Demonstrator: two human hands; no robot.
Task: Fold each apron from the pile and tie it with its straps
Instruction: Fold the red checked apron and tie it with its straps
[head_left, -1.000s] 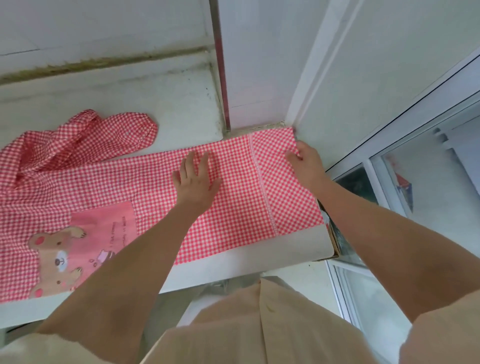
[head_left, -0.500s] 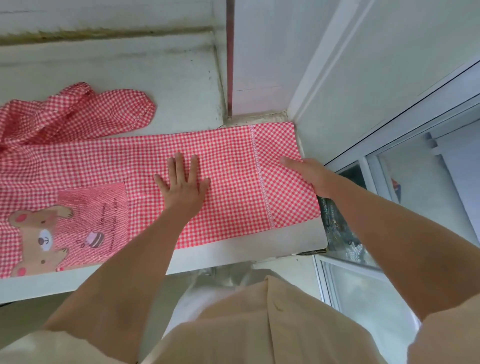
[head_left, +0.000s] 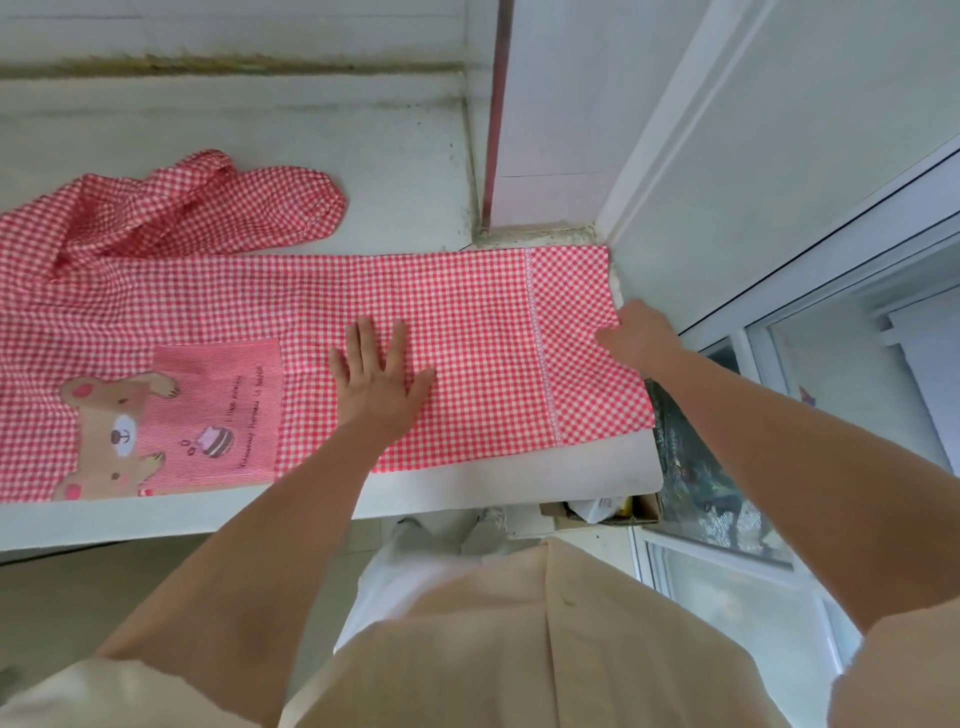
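Across the middle of the frame, the apron (head_left: 467, 332) lies flat on the white table (head_left: 519, 483). Its long axis runs left to right, with the bear pocket (head_left: 208, 410) at lower left and the hem band (head_left: 582, 332) at right. Our left hand (head_left: 376, 382) rests flat on the cloth at centre, fingers (head_left: 363, 343) straight and spread, holding nothing. Our right hand (head_left: 641, 338) sits at the hem's right edge, nearer that end. Its fingers bend onto the cloth, but we cannot tell whether they pinch or only press. We judge the fold must carry the hem leftward, toward the pocket.
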